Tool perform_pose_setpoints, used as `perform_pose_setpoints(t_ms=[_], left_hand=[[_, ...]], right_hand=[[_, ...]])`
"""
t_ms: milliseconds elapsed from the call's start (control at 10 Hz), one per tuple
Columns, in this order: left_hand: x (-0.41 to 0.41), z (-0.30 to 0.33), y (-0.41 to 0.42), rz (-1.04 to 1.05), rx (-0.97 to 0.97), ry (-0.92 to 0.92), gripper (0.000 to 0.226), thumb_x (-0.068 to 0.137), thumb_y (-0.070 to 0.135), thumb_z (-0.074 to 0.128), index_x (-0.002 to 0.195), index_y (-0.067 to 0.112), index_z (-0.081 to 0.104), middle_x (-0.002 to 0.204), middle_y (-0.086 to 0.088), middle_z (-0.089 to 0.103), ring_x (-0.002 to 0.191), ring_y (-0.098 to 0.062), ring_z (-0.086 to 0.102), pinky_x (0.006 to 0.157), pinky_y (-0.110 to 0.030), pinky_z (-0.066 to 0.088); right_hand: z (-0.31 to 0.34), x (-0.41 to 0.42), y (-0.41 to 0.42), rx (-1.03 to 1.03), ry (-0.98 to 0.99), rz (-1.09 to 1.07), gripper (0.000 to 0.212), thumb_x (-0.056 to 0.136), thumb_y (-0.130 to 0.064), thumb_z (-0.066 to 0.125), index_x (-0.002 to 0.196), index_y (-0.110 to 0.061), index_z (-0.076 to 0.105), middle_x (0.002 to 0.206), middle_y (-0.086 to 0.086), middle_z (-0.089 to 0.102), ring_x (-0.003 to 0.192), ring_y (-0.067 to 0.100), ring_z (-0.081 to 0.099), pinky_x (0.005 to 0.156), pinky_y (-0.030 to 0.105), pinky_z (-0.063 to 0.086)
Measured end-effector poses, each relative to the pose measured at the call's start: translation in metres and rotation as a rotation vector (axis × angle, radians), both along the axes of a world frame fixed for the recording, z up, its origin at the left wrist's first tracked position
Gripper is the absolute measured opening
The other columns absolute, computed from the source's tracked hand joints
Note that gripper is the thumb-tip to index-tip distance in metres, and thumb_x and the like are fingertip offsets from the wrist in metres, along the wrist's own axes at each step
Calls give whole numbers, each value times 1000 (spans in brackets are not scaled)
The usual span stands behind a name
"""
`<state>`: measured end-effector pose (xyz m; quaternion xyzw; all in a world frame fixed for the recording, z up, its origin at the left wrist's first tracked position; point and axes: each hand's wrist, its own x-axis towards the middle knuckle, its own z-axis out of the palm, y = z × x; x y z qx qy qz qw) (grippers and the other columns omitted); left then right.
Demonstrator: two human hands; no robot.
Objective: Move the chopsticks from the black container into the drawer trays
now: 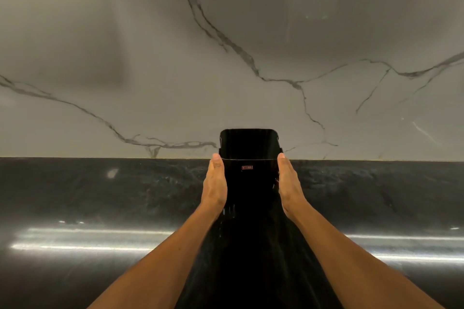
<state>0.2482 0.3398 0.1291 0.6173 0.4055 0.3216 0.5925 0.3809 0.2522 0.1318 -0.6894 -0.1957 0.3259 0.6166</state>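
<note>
The left hand (215,181) lies flat against the left wall of the black container (249,158), which stands on the dark counter (100,195) against the marble wall (125,57); the right hand (288,183) presses its right wall, fingers straight. No chopsticks or drawer trays show, so this looks like the container step; next calls for a steady two-handed squeeze.

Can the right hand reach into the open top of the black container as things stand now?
Probably yes. The right hand lies flat against the side of the black container, just below its rim, and nothing covers the opening. Whether chopsticks are inside cannot be seen.
</note>
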Motion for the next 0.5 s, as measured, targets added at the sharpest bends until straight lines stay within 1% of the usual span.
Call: perform_pose_setpoints(t_ms=[100, 200, 300, 400, 500], left_hand=[[2, -1, 3, -3, -8, 20, 99, 71, 85, 11, 151, 28, 23, 156, -2, 30, 145, -24, 25, 119, -51, 19], [3, -2, 5, -16, -15, 24, 109, 62, 93, 12, 151, 30, 21, 157, -2, 29, 145, -24, 24, 119, -52, 19], [3, -2, 7, -54, -6, 54, 113, 60, 96, 11, 152, 30, 17, 159, 0, 23, 147, -21, 20, 120, -50, 17], [-2, -4, 4, -43, 7, 61, 101, 69, 88, 11, 153, 31, 8, 161, 4, 13, 148, -20, 12, 121, -49, 11], [-13, -7, -5, 13, -38, 41, 80, 84, 71, 13, 153, 30, 7, 161, 6, 12, 148, -17, 10, 120, -41, 8]], right_hand=[[0, -1, 4, -20, -38, -6, 66, 89, -67, 23, 146, -34, 26, 154, -3, 29, 141, 23, 27, 115, 46, 22], [0, -3, 6, -26, -71, -8, 69, 86, -71, 21, 146, -36, 24, 154, -3, 28, 141, 23, 26, 113, 46, 22], [3, -4, 5, -51, -76, 3, 70, 85, -71, 20, 147, -38, 22, 155, -4, 26, 142, 24, 24, 112, 46, 22], [6, -3, -2, -66, -100, 23, 80, 78, -75, 20, 148, -37, 14, 157, -3, 22, 142, 25, 23, 112, 47, 22], [10, 0, -14, -71, -138, -54, 76, 83, -71, 24, 149, -35, 13, 156, -2, 23, 142, 26, 24, 112, 48, 23]])
